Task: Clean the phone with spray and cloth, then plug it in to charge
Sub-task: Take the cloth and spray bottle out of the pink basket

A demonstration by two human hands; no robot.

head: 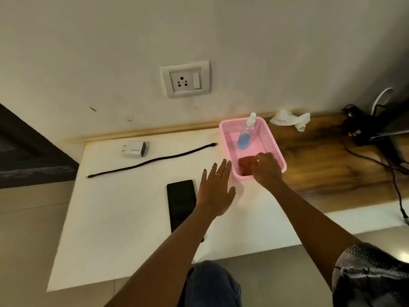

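Observation:
A black phone [181, 201] lies screen-up on the white table [124, 218]. My left hand [215, 187] hovers flat beside it, fingers spread, holding nothing. A pink basket [272, 140] stands to the right. In it lies a clear spray bottle [246, 135] with blue liquid, and at its near end a red cloth [246, 163]. My right hand [265, 168] reaches into the basket with its fingers closed on the red cloth. A white charger adapter [135, 148] and a black cable [152, 161] lie at the back left. A wall socket [185, 79] sits above the table.
A crumpled white tissue [291, 119] lies on the wooden shelf [321, 165] behind the basket. Black cables and a dark device [363, 127] crowd the far right. A dark frame [26, 149] borders the left.

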